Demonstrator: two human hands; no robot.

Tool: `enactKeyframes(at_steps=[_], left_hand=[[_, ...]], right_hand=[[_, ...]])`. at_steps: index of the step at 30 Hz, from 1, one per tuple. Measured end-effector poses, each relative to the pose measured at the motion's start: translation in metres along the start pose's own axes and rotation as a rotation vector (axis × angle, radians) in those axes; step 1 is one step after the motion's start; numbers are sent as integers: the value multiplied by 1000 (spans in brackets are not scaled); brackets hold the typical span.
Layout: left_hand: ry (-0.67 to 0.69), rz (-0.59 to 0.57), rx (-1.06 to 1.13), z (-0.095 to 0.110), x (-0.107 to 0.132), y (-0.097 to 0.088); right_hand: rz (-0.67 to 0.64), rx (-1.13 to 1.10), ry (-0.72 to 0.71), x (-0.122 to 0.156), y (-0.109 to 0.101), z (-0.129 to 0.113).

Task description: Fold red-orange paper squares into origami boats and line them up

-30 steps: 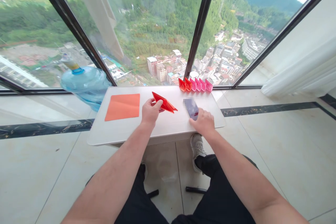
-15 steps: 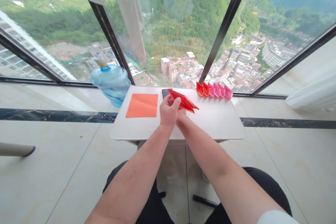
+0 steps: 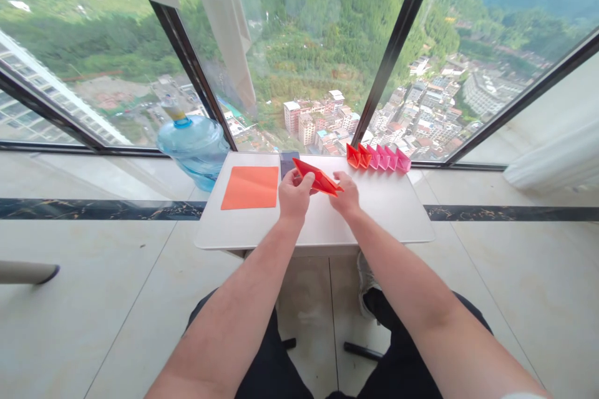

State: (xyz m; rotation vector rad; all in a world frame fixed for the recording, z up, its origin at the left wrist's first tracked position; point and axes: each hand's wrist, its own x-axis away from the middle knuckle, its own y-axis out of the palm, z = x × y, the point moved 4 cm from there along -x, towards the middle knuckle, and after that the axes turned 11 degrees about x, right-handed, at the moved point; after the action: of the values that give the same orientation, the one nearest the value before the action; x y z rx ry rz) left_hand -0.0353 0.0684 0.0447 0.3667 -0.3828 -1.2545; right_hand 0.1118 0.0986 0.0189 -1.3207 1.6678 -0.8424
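A folded red paper boat (image 3: pixel 314 177) is held tilted above the table, its long open side towards me. My left hand (image 3: pixel 294 194) is closed on its left part, thumb on the near side. At the right tip is my right hand (image 3: pixel 347 194), fingers curled around the pointed end and partly hidden by it. On the table's left lies a flat orange paper sheet (image 3: pixel 250 187) with a faint crease. A dark flat phone-like object (image 3: pixel 289 162) lies just behind my left hand.
Several red and pink folded paper pieces (image 3: pixel 378 158) stand in a row at the back right of the white table (image 3: pixel 388 221). A large blue water bottle (image 3: pixel 194 146) stands beyond its left edge. Tall windows (image 3: pixel 304 31) rise behind.
My right hand has moved from beneath the red paper, behind my left hand, out to its right tip. The paper shifted slightly left, uncovering more of the dark object.
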Motion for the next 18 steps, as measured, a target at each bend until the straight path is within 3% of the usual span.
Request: enactKeyframes(at_steps=[2,3,7,10,14,18], left_hand=[[-65,-11,-52,-11,1,3],[-90,-22,-78,-16,3,5],[-112,-97,-144,-33,13,18],[-101,-151,-179,-40,20,26],[-97,-162,-195,-44,24,30],[-132,-155,-170,-48,21,34]], right_hand=[[84,-121,119,10,-33,32],[99,-176,89,15,-48,40],[12,-340,-226,40,-82,40],[34,-305,-280,51,-87,36],[11,-167,-240,52,-79,38],[18,-188,-145,47,-77,44]])
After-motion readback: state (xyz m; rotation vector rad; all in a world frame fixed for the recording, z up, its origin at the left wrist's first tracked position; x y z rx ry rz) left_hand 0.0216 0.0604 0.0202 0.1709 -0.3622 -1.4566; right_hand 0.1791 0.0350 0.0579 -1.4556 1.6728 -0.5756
